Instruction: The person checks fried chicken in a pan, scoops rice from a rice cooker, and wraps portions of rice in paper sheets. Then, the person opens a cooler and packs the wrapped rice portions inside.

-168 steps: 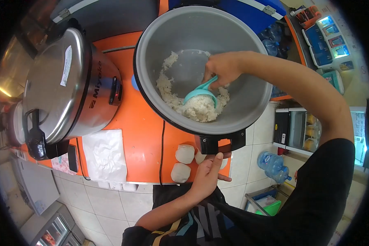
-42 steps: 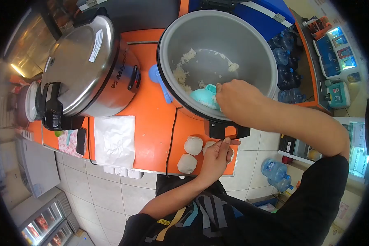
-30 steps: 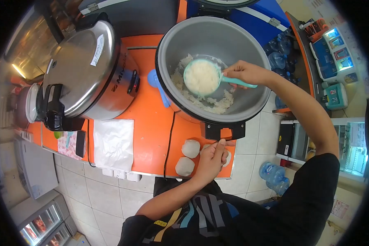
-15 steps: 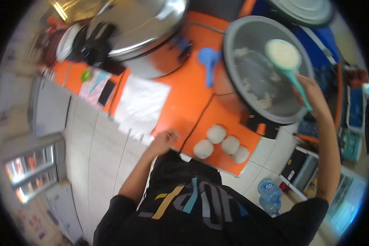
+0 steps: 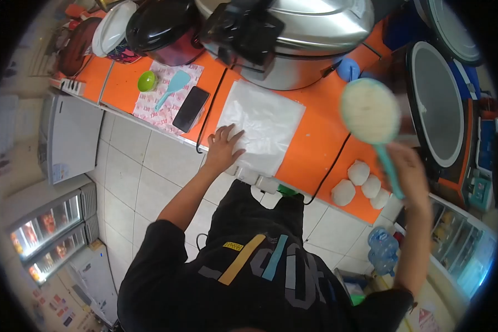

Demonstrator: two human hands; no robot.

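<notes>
My right hand (image 5: 408, 174) is wrapped round the handle of a teal scoop (image 5: 393, 174), blurred by motion. A rounded mass of white rice (image 5: 369, 109) fills its bowl, over the orange table to the left of the large grey-lined pot (image 5: 438, 105). My left hand (image 5: 224, 149) is open, fingers spread on the near-left edge of a stack of clear plastic sheets (image 5: 263, 124). Several round white rice portions (image 5: 359, 172) sit together at the table's near right; whether they are wrapped I cannot tell.
A big steel cooker (image 5: 310, 61) stands behind the sheets, with a blue scoop (image 5: 348, 69) beside it. At the left lie a black phone (image 5: 191, 109), a light-blue rice paddle (image 5: 174, 88) and a green bowl (image 5: 147, 81). A black cord (image 5: 332, 169) crosses the orange table (image 5: 310, 146).
My right hand has brought the rice-filled scoop out from over the pot and leftward above the table. The left hand has reached onto the plastic sheets. The view has shifted left.
</notes>
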